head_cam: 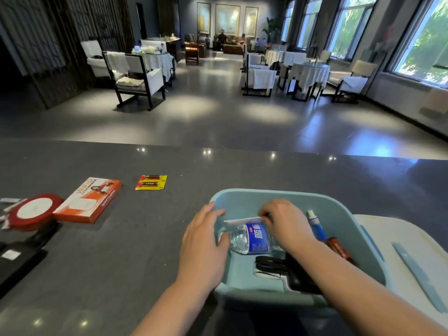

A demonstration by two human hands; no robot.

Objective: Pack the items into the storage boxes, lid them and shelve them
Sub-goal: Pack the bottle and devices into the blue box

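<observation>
A light blue storage box stands open on the dark counter in front of me. Inside it lie a clear water bottle with a blue label, a blue tube, a red pack and a black item. My left hand rests over the box's left rim, fingers straight, touching the bottle's end. Inside the box, my right hand pinches a white paper edge lying by the bottle.
On the counter to the left lie an orange WIFI carton, a red-rimmed round tape reel, a yellow AA battery card and black objects. A white lid with a blue strip sits right of the box. Beyond is a dining hall.
</observation>
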